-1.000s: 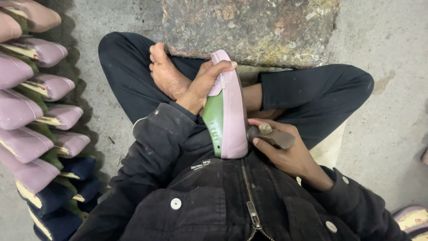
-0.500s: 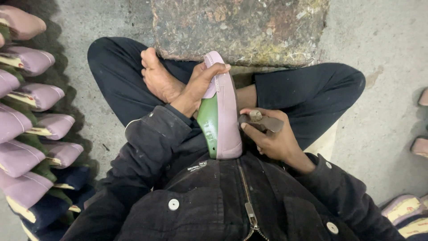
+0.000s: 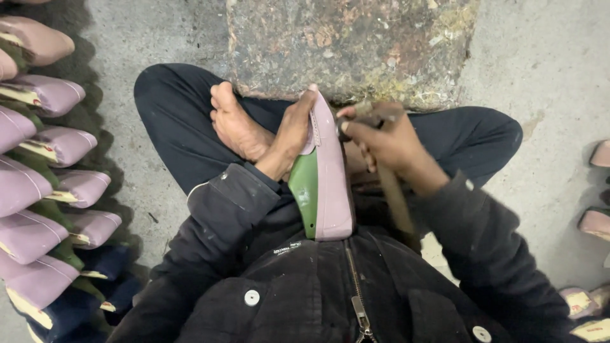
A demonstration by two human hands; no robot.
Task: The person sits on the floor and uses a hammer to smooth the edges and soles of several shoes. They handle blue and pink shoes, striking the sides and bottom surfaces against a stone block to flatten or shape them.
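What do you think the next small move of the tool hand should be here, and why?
Probably bring the tool down onto the toe end of the pink shoe on its green last. The right hand holds it raised beside the toe, while the left hand braces the shoe against the stone block.

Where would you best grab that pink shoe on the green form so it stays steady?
Grip the pink shoe near its toe end, coming from the person's left side, as the left hand does now. The shoe stands on edge, its toe against the stone block and its heel at the jacket, so the left flank is open. The right hand holds a tool on the other side.
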